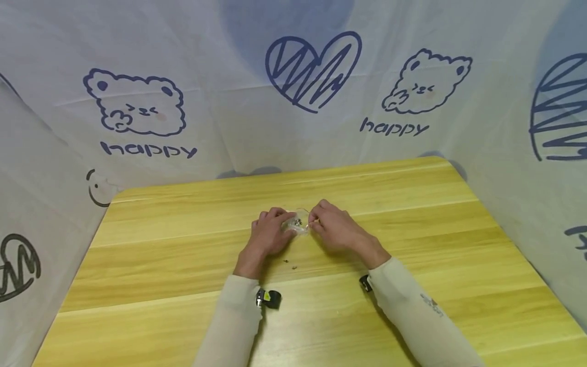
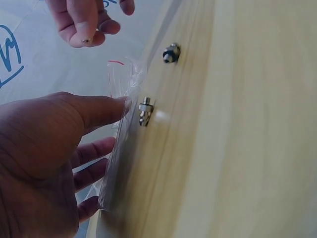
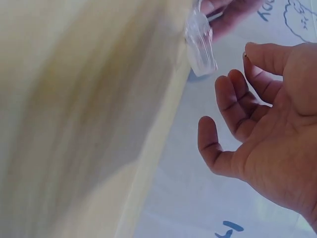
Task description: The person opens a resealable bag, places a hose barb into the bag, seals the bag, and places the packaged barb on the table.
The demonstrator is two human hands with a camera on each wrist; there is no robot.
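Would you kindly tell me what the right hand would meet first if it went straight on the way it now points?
Most likely the clear plastic bag just ahead of the right hand, though depth is unclear.

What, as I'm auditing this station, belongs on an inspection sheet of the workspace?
Surface: wood-grain table
Job's things: clear bag with metal bits showing inside; two small metal fittings lying on the table
Clutter: nothing seen
Grips: left grip holds the clear bag; right grip pinches a tiny piece, too small to identify
Cables: nothing seen
Surroundings: white drape with drawn bears, hearts and the word "happy"
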